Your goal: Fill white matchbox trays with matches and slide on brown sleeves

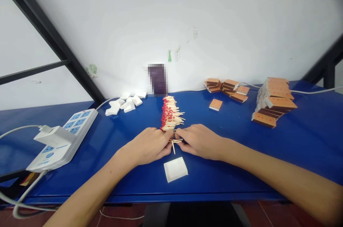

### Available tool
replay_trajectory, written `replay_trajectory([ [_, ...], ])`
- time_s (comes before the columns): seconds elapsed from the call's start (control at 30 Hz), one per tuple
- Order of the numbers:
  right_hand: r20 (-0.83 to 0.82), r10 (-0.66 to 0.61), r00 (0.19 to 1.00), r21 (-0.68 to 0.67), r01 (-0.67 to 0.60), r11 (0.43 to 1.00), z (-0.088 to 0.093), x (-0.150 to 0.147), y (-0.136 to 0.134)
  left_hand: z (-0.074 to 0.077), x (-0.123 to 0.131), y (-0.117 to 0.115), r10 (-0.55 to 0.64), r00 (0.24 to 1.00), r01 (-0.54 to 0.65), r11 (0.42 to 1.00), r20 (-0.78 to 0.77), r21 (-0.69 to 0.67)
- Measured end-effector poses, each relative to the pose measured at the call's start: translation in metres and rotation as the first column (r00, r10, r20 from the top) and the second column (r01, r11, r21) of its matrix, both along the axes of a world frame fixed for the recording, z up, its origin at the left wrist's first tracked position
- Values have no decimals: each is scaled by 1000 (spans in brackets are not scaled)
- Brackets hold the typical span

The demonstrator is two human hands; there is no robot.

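At the near end of a long pile of red-headed matches (pixel 171 112), my two hands meet over the blue table. My left hand (pixel 150 144) pinches a small bundle of matches by the red-head side. From the other side, my right hand (pixel 199 142) closes its fingers on the bare stick ends of the same bundle. One loose match (pixel 173 147) points down toward me between the hands. Just in front of them lies a white open matchbox tray (pixel 175 169), its hollow facing up with no matches in it.
Several white matchbox trays (pixel 128 102) lie heaped at the back left. Orange matchbox sleeves are at the back right (pixel 225 87), with a taller stack (pixel 277 100) further right. A white power strip (pixel 66 137) with a plugged-in charger and cables occupies the left. A wall stands behind.
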State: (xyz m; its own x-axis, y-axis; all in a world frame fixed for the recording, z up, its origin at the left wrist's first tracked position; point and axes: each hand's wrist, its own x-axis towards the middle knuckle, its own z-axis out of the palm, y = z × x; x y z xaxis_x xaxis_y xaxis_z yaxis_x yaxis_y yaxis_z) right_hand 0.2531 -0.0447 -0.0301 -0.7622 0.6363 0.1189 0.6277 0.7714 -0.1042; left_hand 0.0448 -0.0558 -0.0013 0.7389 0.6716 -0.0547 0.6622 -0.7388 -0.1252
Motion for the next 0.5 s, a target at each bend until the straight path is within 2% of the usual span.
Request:
replay_trajectory([
  [0.27,-55,-4,998,-69,0,998,2,2,0,4,0,0,11,1000,-10,998,15,-62],
  [0.5,-52,-8,999,-63,5,998,1,1,-1,2,-2,1,7,1000,-6,998,25,-65],
])
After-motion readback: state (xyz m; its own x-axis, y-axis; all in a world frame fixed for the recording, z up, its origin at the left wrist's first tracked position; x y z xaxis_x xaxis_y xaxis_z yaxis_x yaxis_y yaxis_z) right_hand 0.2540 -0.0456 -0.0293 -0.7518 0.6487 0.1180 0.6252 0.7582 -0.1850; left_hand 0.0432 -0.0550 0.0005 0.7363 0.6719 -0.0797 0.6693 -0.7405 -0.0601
